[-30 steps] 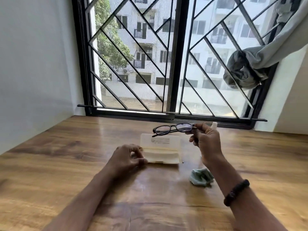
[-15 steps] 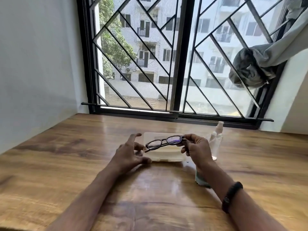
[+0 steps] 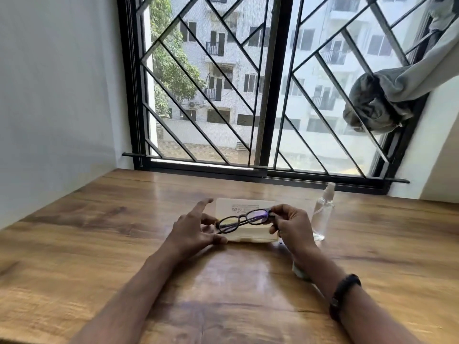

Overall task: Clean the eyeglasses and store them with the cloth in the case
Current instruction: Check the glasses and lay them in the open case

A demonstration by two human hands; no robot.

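Note:
My right hand (image 3: 291, 227) pinches the right end of the black-framed eyeglasses (image 3: 242, 219) and holds them just above the open cream case (image 3: 244, 206), whose lid stands up behind. At the left end of the frame my left hand (image 3: 193, 229) hovers with its fingers spread, and I cannot tell whether it touches the frame. Only a pale green edge of the cleaning cloth (image 3: 299, 273) peeks out from under my right forearm.
A clear spray bottle (image 3: 323, 214) stands upright just right of the case. The wooden table (image 3: 99, 244) ends at a barred window at the back and a white wall on the left. A grey curtain is knotted at the upper right.
My right hand has brought the eyeglasses down from above the case lid to just over the case. My left hand rose from the case's front edge and opened beside the frame.

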